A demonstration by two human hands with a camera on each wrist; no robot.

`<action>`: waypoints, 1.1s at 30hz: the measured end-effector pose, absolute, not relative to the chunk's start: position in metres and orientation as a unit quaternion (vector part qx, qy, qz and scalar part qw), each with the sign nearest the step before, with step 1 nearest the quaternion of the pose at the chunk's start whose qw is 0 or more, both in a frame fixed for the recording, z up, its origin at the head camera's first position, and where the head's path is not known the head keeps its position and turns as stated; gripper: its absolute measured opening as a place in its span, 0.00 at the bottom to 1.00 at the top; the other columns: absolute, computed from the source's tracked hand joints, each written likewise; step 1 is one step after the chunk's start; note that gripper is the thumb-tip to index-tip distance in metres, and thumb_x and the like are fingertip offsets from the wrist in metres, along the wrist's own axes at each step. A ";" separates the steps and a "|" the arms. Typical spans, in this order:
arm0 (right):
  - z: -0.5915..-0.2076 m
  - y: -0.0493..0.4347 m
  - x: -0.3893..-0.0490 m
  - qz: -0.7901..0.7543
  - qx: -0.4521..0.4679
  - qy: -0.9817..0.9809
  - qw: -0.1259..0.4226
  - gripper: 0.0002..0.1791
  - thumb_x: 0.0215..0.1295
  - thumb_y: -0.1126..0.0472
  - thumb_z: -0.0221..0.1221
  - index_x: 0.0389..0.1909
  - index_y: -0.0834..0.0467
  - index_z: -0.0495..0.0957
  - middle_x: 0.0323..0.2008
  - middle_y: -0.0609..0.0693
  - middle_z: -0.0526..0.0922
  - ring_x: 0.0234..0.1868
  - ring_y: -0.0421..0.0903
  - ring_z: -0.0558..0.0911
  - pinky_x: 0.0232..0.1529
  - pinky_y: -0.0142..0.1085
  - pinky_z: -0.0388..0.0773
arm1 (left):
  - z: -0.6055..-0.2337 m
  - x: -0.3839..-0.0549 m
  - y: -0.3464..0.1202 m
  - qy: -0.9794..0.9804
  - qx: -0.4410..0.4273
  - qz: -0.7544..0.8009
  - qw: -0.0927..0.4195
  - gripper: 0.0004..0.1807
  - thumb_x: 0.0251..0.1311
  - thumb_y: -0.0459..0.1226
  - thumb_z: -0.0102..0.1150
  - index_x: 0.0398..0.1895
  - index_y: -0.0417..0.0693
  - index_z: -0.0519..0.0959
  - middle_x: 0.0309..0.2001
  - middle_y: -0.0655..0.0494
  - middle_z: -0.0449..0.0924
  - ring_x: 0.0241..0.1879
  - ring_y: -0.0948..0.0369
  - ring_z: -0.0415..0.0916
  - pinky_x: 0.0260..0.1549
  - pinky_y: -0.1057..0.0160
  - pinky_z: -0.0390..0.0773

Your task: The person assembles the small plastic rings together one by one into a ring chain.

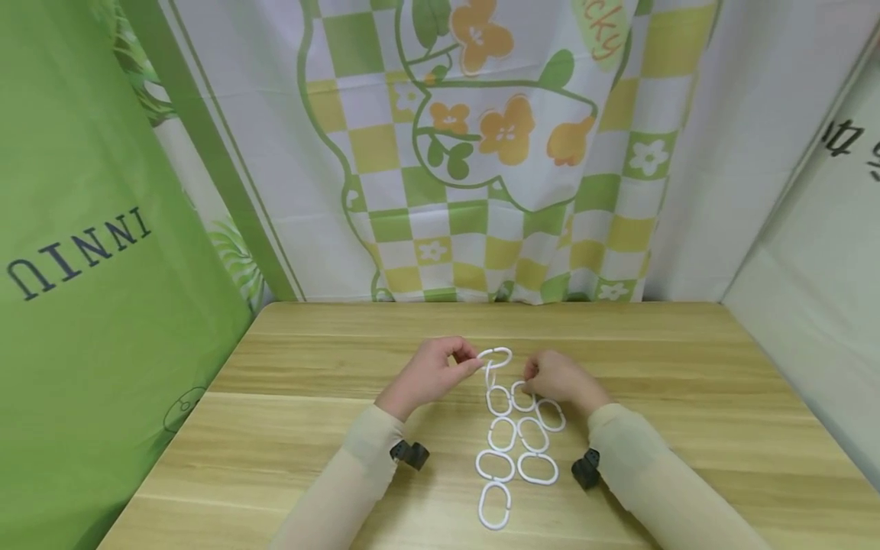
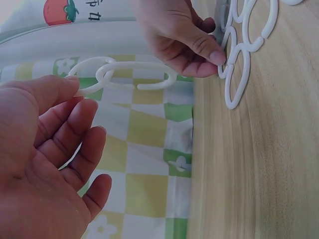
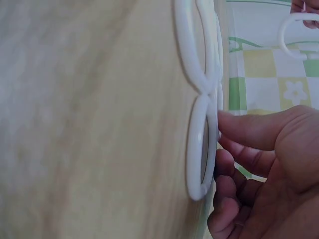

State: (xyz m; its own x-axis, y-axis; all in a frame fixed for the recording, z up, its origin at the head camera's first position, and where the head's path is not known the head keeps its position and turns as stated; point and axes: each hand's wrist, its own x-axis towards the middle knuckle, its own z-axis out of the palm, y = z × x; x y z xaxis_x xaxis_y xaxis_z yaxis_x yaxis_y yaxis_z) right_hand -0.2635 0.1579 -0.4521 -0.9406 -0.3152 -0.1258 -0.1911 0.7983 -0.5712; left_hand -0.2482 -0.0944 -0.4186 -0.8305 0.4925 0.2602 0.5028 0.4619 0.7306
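My left hand (image 1: 440, 368) pinches a white plastic C-shaped link (image 1: 499, 356) between thumb and index finger, above the table. A second link (image 2: 139, 67) hangs hooked through it; in the left wrist view the gap in its side shows. The other left fingers are spread loosely. To the right, my right hand (image 1: 560, 378) is down at the table, thumb and fingertips pinching the edge of another white link (image 1: 522, 397) in the group lying there. In the right wrist view, the thumb (image 3: 254, 129) meets that link's edge, and the fingertips behind are partly hidden.
Several more white links lie flat in a loose cluster towards the table's front, among them an oval link (image 1: 538, 468) and the nearest link (image 1: 495, 505). The wooden table (image 1: 289, 458) meets a patterned curtain (image 1: 495, 252) at the back. Green cloth (image 1: 103, 344) hangs at left.
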 end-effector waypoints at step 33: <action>-0.402 0.174 -0.239 -0.399 -0.152 0.904 0.014 0.08 0.68 0.61 0.60 0.39 0.63 0.80 0.29 0.49 0.79 0.30 0.44 0.73 0.32 0.38 0.71 | -0.425 -0.251 -0.092 -0.853 -0.307 -0.422 -0.004 0.07 0.67 0.43 0.60 0.34 0.52 0.83 0.29 0.65 0.78 0.29 0.66 0.72 0.30 0.66 0.73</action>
State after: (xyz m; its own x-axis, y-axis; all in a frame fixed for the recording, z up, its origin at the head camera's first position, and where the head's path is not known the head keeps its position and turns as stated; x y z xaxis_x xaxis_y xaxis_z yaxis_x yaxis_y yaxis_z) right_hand -0.2394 0.1742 -0.4024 -0.9537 -0.2850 0.0961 -0.2633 0.6364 -0.7250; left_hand -0.2511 -0.0918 -0.4255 -0.8111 0.5274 0.2530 0.5213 0.4555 0.7216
